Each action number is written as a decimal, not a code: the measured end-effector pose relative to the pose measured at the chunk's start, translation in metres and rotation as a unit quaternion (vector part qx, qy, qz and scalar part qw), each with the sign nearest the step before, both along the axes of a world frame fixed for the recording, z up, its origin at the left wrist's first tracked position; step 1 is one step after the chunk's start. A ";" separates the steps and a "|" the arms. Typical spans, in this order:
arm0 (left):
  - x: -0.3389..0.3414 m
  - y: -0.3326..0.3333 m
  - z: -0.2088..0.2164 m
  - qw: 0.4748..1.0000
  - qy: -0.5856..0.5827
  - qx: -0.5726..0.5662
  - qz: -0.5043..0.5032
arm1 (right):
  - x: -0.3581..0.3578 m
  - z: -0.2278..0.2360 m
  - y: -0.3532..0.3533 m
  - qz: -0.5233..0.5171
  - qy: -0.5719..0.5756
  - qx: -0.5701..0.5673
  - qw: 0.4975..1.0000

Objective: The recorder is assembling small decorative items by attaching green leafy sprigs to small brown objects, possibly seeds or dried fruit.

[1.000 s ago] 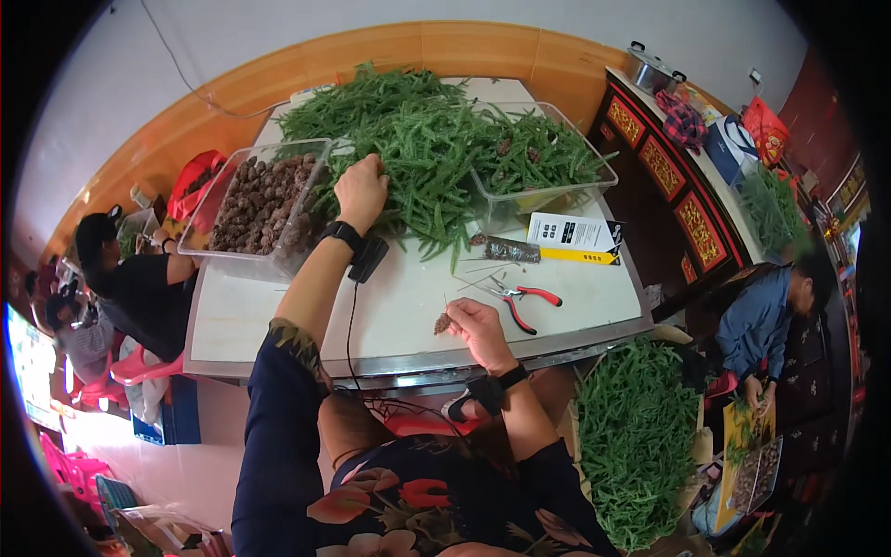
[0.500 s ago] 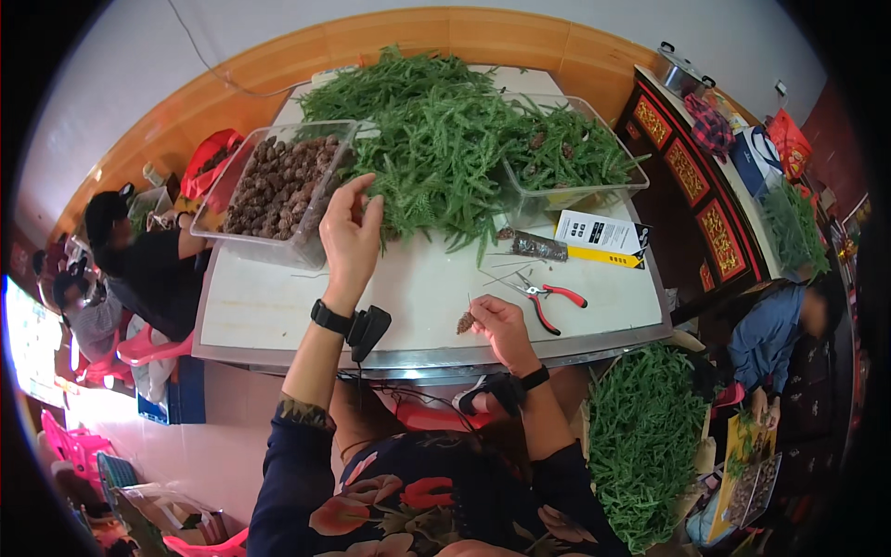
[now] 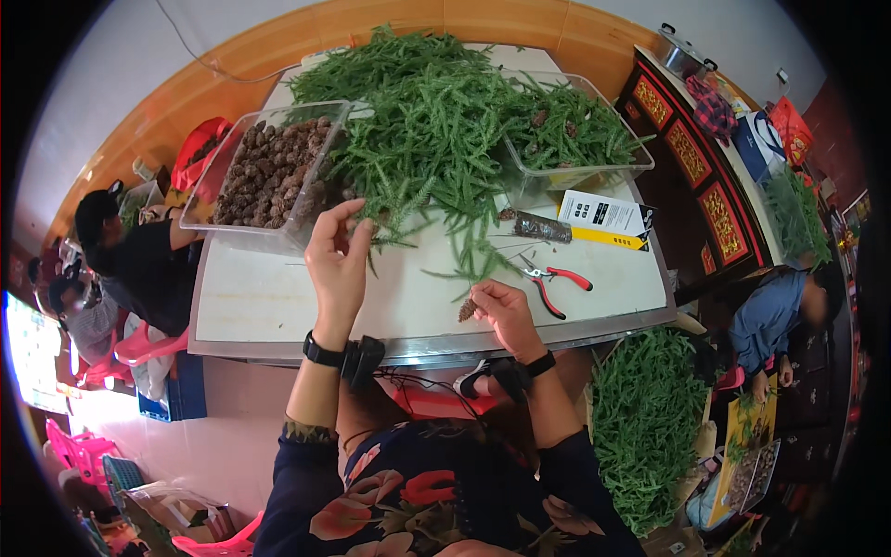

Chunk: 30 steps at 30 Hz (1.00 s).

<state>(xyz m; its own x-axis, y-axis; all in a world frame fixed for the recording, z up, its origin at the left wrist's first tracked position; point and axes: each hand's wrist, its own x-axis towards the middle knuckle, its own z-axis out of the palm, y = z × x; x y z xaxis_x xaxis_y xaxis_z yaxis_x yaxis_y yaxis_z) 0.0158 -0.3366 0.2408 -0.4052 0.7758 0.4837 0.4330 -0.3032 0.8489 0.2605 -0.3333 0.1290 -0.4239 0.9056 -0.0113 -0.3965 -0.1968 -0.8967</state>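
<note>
So the table (image 3: 269, 297) was a plain white one with a metal-looking front edge, pushed up toward a wooden-trimmed wall. Most of the far half was buried under a big heap of green sprigs (image 3: 418, 111). On the left sat a clear plastic bin (image 3: 269, 176) full of brown cones, and on the right another clear bin (image 3: 575, 139) with more greens in it. In front of that one lay a white and yellow box (image 3: 608, 218), a dark packet (image 3: 538, 226) just beside it, and red-handled pliers (image 3: 555, 283) nearer the front edge.
</note>
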 end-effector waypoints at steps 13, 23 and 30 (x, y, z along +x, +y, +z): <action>0.004 -0.037 -0.045 0.964 -0.255 -0.036 -0.061 | -0.011 -0.023 0.009 -0.023 0.006 -0.015 1.000; 0.023 -0.058 -0.083 0.975 -0.205 -0.051 -0.065 | -0.046 0.046 -0.026 -0.044 -0.158 0.242 0.956; 0.030 -0.077 -0.083 0.990 -0.114 -0.053 -0.058 | -0.059 0.055 -0.034 -0.090 -0.205 0.405 0.887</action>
